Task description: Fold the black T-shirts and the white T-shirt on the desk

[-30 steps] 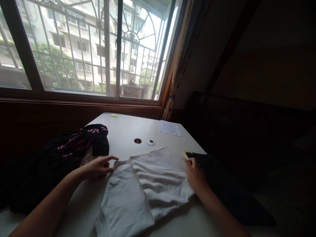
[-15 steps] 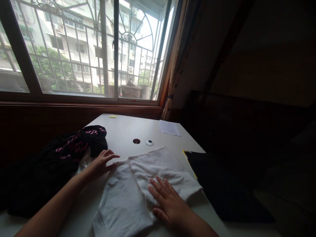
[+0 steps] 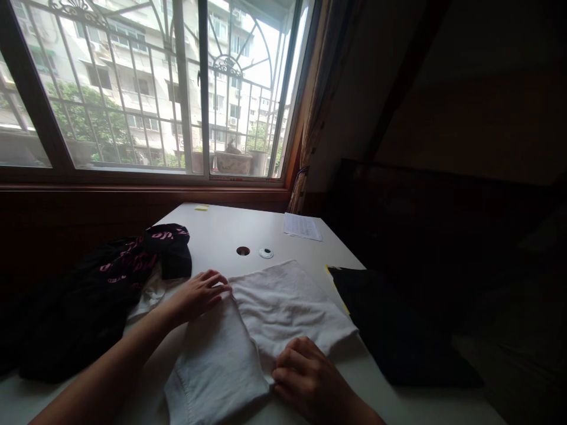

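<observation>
A white garment (image 3: 287, 301) lies spread in two overlapping panels on the white table, with creases across its right panel and a stitched hem at lower left. My left hand (image 3: 204, 295) rests at its upper edge, where the two panels meet; the fingers are slightly bent and apart, the tips touching the cloth. Over the lower middle of the garment, my right hand (image 3: 305, 375) is closed, its fingers curled at the near edge of the right panel. The fingertips and the cloth between them are partly hidden.
Left lies a heaped black garment (image 3: 88, 301) with pink lettering, white cloth showing beneath it. A dark folded cloth (image 3: 394, 330) with a yellow edge lies at right. Further back are a paper sheet (image 3: 303, 226), a cable hole (image 3: 243, 251), its round cover (image 3: 266, 253) and a yellow slip (image 3: 202, 208).
My left hand has moved right onto the garment's upper edge. My right hand, flat on the cloth before, has drawn back slightly and curled its fingers closed.
</observation>
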Motion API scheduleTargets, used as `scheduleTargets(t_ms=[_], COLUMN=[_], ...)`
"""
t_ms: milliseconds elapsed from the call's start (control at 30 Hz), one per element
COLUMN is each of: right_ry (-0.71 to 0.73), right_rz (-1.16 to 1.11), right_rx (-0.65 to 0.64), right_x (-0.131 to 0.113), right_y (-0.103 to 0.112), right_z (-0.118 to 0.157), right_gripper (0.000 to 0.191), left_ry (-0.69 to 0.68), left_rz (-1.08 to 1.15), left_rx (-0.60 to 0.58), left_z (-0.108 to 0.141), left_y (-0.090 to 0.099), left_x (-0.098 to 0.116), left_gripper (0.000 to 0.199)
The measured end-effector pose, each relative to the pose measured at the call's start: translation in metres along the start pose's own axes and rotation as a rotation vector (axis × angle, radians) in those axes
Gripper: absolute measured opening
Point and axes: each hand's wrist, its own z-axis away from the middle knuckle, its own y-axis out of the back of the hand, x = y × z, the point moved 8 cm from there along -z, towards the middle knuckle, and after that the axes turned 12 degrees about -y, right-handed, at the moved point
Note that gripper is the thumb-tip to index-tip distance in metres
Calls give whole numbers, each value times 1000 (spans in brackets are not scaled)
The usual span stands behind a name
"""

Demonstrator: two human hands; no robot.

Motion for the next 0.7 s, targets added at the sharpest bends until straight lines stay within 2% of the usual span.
scheduleTargets(t_ms=[133, 300, 367, 467, 700], right_ry=[-62, -204, -215, -212, -180], right_rz=[-146, -381, -400, -390, -336], right_rx=[67, 255, 314, 332, 348], right_x=[3, 15, 16, 15, 7], right_y=[9, 38, 48, 55, 60], right_z=[-4, -6, -7, -11, -12], right_gripper=[11, 26, 27, 27, 28], left_ry=[-46, -72, -85, -102, -131], left_rz=[-37, -26, 7, -20, -326], left_rx=[-58, -107, -119, -117, -125], left_z=[-12, -26, -33, -41, -50], left_y=[-2, -2, -3, -6, -14], left_x=[11, 21, 23, 21, 9], left_gripper=[35, 40, 42, 40, 21])
